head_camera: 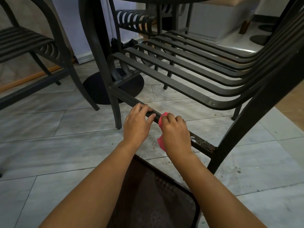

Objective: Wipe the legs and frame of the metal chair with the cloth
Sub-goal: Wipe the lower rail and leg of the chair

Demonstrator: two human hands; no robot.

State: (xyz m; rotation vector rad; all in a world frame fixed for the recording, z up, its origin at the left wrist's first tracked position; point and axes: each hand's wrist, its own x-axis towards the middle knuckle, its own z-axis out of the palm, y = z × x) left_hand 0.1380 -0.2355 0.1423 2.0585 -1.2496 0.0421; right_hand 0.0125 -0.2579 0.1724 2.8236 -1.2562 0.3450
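Note:
The black metal chair (194, 66) fills the middle and right of the view, its slatted seat above a low side rail (204, 143) that runs between the front and back legs. My left hand (137, 122) grips that rail from above, fingers curled over it. Just to its right my right hand (175, 131) presses a pink-red cloth (160, 142) against the rail; most of the cloth is hidden under the hand. The rail's right end near the back leg shows dust and pale specks.
A second black slatted chair (29, 41) stands at the left. A table pedestal with a round black base (98, 86) sits behind the front leg. A dark mat or stool top (154, 199) lies under my forearms. The grey tiled floor carries scattered dirt specks.

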